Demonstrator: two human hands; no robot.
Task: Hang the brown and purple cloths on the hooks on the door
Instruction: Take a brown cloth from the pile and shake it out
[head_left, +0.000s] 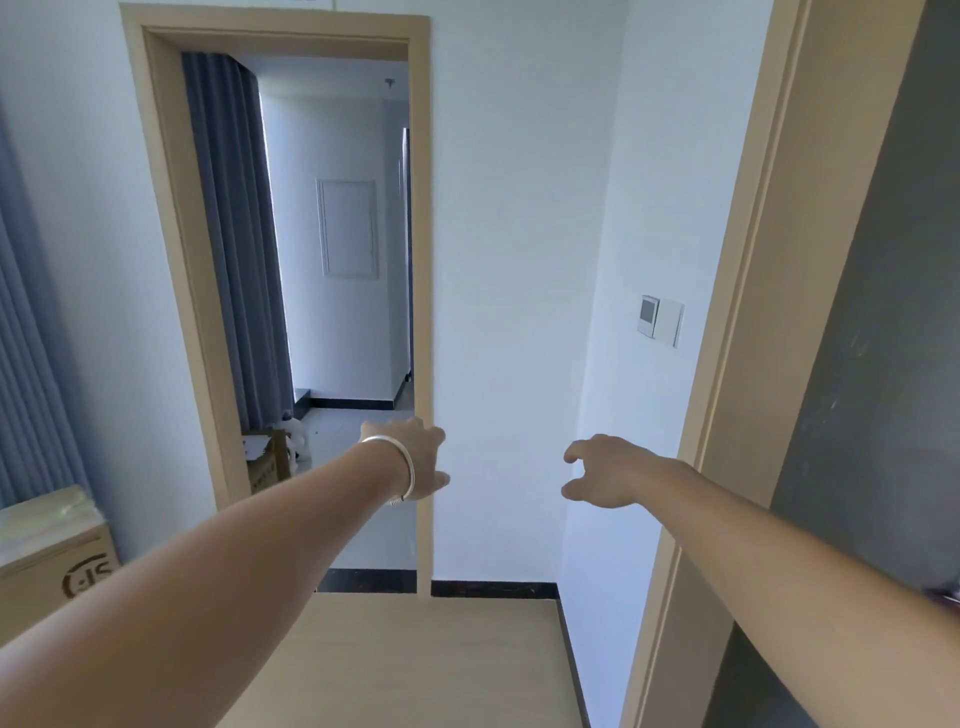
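Both forearms were bare, no sleeves. Left wrist wore a silver bangle (402, 470) with a coiled wire section.

We see cool, bluish daylight filling the scene, brightest in the far room beyond the doorway (332, 260), where it spills along the edge of the grey-blue curtain (234, 234). The white walls (519, 260) are evenly lit, with only soft shading and no hard shadows. The dark door panel (883, 312) at the right shows faint pale smears of sheen. Wide-angle distortion bends the door frames (737, 312) outward toward the edges. The cardboard box (52, 561) at the near left is smeared with blur.
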